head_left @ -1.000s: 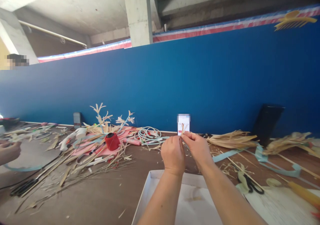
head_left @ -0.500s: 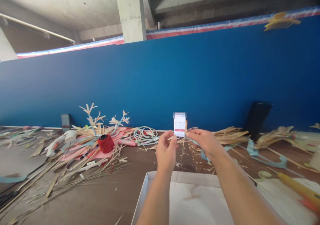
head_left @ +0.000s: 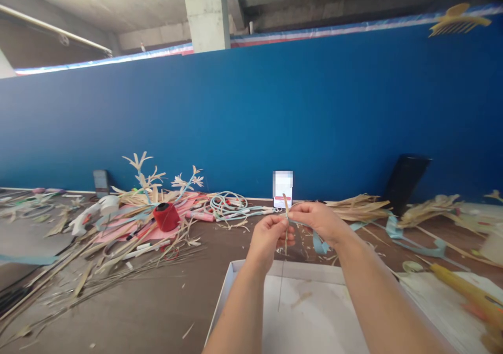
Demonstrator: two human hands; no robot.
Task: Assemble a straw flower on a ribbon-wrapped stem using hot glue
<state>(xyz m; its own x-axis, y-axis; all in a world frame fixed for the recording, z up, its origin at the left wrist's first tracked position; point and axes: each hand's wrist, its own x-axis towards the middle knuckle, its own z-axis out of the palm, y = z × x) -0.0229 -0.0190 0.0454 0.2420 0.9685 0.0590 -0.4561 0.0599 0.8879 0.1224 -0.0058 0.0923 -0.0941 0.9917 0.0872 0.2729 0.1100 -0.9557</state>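
Note:
My left hand (head_left: 271, 237) is closed in a pinch on a narrow dried-leaf strip (head_left: 285, 202), which stands upright between my fingers. A thin dark stem (head_left: 281, 291) hangs below it over the white tray; whether the two are joined is hidden. My right hand (head_left: 316, 221) is closed beside it, thumb and fingertips pinching a light blue ribbon (head_left: 319, 244) against the strip. The ribbon's loose part curls down under my right palm. Both hands meet just in front of a lit phone (head_left: 283, 186) propped against the blue wall.
Beneath my forearms lies a white tray (head_left: 245, 268). To the left are a red thread spool (head_left: 165, 217), leaf flowers (head_left: 146, 178), a white glue gun (head_left: 92, 212) and scattered straw. A coiled cord (head_left: 228, 203) lies behind; dried leaves (head_left: 357, 208) and a yellow tool (head_left: 463, 286) are on the right.
My left hand has moved right, up against the right hand. The strip now stands upright between them, with the thin stem showing below. The whole view has shifted slightly.

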